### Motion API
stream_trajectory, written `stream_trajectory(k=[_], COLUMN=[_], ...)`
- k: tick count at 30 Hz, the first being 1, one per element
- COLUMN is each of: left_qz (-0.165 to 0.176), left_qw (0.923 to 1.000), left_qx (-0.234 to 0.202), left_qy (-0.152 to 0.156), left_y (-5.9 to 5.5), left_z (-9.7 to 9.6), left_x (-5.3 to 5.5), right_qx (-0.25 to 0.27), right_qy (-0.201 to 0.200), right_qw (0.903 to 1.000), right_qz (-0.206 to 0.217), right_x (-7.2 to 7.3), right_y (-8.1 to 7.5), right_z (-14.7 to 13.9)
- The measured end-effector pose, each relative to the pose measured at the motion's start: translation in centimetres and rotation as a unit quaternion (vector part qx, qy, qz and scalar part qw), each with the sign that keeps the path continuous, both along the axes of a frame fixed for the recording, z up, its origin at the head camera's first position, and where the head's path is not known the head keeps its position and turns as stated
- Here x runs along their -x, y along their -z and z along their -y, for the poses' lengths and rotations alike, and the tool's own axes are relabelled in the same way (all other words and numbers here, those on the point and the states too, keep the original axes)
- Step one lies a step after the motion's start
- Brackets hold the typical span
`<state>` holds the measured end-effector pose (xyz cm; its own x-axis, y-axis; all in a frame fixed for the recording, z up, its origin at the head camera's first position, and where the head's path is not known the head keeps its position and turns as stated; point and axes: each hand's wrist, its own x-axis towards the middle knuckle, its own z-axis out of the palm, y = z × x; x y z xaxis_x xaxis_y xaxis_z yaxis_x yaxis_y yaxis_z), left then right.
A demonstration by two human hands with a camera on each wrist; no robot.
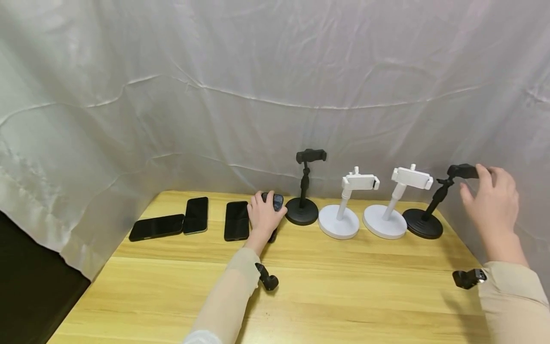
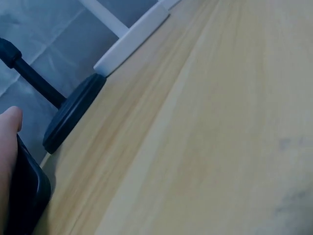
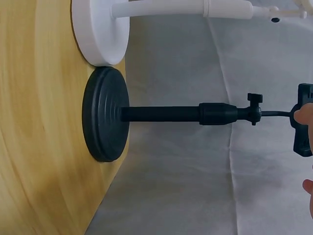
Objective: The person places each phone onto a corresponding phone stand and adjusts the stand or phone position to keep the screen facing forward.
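Observation:
My left hand [image 1: 264,217] lies over a black smartphone [image 1: 272,201] at the table's back edge, with thumb and fingers at its two sides. In the left wrist view, the thumb and part of that phone [image 2: 29,191] show at the left edge. My right hand [image 1: 494,203] is raised at the clamp [image 1: 463,171] of the rightmost black phone stand [image 1: 423,223]. Its fingers are beside the clamp's right end, and the thumb stands apart below. In the right wrist view, a fingertip overlaps the clamp [image 3: 302,134]; whether it touches is unclear.
Left of my left hand lie three more phones: one upright-set [image 1: 237,220], another [image 1: 195,215], and one sideways [image 1: 156,227]. Between the hands stand a black stand [image 1: 302,211] and two white ones [image 1: 338,222] [image 1: 385,221]. A grey curtain [image 1: 275,119] hangs behind the wooden table [image 1: 343,296].

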<state>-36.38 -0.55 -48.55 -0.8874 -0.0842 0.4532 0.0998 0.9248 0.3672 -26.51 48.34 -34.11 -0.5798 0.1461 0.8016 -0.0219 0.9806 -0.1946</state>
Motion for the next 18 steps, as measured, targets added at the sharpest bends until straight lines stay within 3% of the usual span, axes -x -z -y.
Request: stream_trajectory(k=[4, 11, 18], left_qz=[-0.024, -0.059, -0.096], left_qw=[0.9993, 0.9932, 0.9852], left_qx=[-0.030, -0.099, -0.141], left_qy=[0.004, 0.016, 0.015], left_y=[-0.2, -1.1, -1.8], left_z=[0.0, 0.0, 0.5], left_x=[-0.4, -1.6, -2.2], right_qx=[0.000, 0.016, 0.006], right_qy=[-0.010, 0.016, 0.025], right_qw=[0.9999, 0.9990, 0.9995], right_qz=[0.002, 0.037, 0.017], right_x=[0.5, 0.9, 1.1], right_y=[-0.1, -0.2, -0.2], right_z=[-0.2, -0.5, -0.6])
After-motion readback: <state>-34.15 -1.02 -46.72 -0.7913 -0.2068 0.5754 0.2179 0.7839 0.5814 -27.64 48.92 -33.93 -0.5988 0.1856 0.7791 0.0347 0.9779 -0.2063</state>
